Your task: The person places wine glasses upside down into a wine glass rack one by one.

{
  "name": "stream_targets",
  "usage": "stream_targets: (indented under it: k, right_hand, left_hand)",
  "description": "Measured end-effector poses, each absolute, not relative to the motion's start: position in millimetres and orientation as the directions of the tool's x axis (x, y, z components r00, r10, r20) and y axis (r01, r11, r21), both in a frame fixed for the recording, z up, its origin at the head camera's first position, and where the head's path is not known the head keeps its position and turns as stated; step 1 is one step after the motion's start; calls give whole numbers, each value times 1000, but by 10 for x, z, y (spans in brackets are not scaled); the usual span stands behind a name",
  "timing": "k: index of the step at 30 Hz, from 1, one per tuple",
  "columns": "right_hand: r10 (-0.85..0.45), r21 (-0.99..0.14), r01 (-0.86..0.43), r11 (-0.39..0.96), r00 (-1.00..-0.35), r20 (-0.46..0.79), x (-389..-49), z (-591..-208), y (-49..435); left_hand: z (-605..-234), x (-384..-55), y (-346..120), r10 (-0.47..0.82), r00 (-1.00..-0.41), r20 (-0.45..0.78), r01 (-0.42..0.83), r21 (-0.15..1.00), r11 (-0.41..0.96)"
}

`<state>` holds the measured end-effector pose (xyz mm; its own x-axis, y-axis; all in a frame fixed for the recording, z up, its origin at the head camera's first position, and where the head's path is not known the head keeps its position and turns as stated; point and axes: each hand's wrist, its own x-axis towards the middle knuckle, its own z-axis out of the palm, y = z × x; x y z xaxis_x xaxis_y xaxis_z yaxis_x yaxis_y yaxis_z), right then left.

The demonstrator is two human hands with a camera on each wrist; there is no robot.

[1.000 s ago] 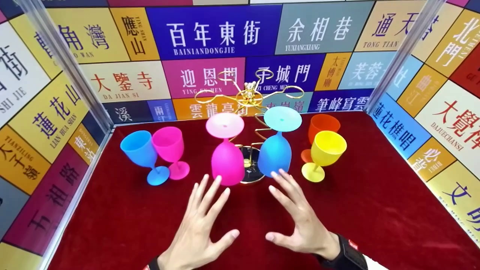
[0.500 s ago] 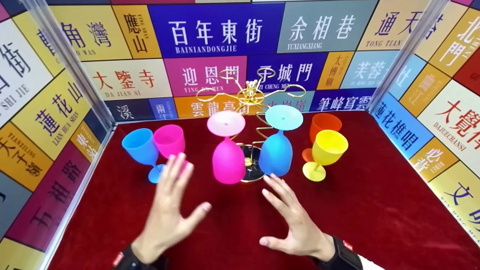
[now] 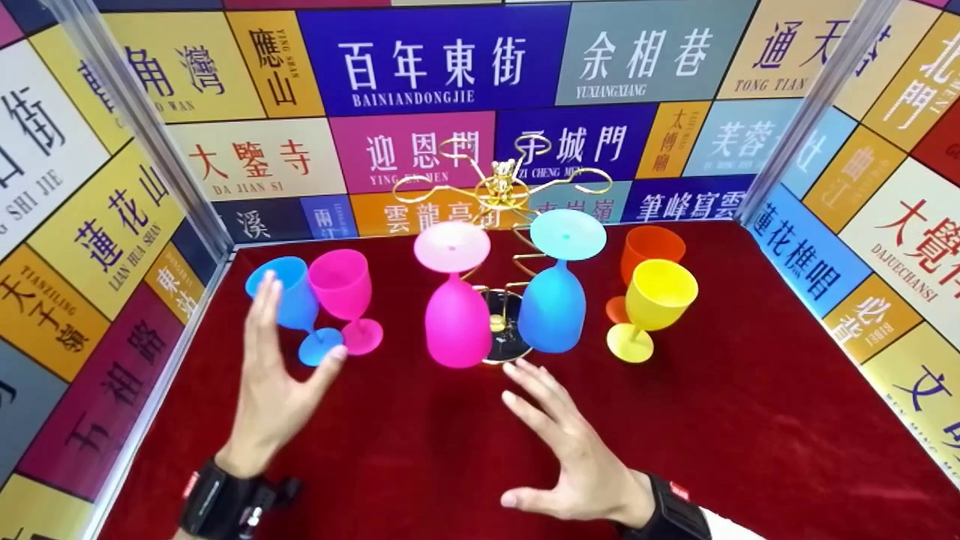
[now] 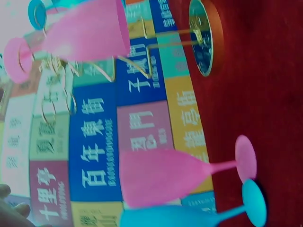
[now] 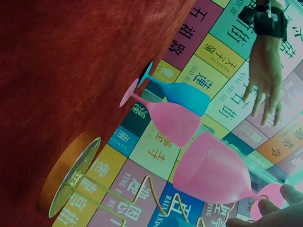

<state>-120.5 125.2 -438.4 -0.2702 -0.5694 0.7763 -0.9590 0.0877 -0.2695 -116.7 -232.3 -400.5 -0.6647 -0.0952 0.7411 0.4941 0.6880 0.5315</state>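
My left hand (image 3: 271, 397) is held up with its fingers extended and thumb spread, in front of an upright blue goblet (image 3: 301, 304). Its fingertips overlap that goblet in the head view; contact cannot be told. Beside the blue goblet stands an upright pink goblet (image 3: 341, 286). From the gold wire rack (image 3: 501, 191) a pink goblet (image 3: 457, 326) and a blue goblet (image 3: 552, 313) hang upside down. My right hand (image 3: 574, 457) hovers below these two, fingers spread, holding nothing. The right wrist view shows my left hand (image 5: 266, 71) apart from the upright goblets.
On the right stand a yellow goblet (image 3: 660, 296) and, behind it, an orange-red goblet (image 3: 652, 247). The rack's round black base (image 3: 508, 345) rests on a dark red cloth (image 3: 420, 465). Printed panels (image 3: 435, 60) wall the back and both sides.
My left hand has moved left, from before the hanging pink goblet to before the upright blue one. My right hand has drifted slightly left and down. The goblets stay in place.
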Motion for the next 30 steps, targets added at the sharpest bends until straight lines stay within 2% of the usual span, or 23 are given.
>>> stream_targets:
  k: [7, 13, 19, 30]
  right_hand:
    - [-587, -265, -961, 77, -259, 768, -1155, -4412, 1178]
    - [-594, -247, -967, 60, -233, 770, -1152, -4431, 1137]
    - [-604, -218, -975, 50, -203, 771, -1151, -4440, 1103]
    - [-625, -241, -969, 49, -218, 750, -1117, -4495, 1056]
  left_hand:
    - [-4072, -1329, -2629, -293, -737, 609, 338, 708, 620]
    - [-4035, -1428, -2761, -418, -784, 459, 258, 853, 454]
    - [-4077, -1535, -2861, -456, -819, 348, 254, 933, 257]
    - [-4432, -1855, -3052, -459, -870, 182, 200, 980, 8]
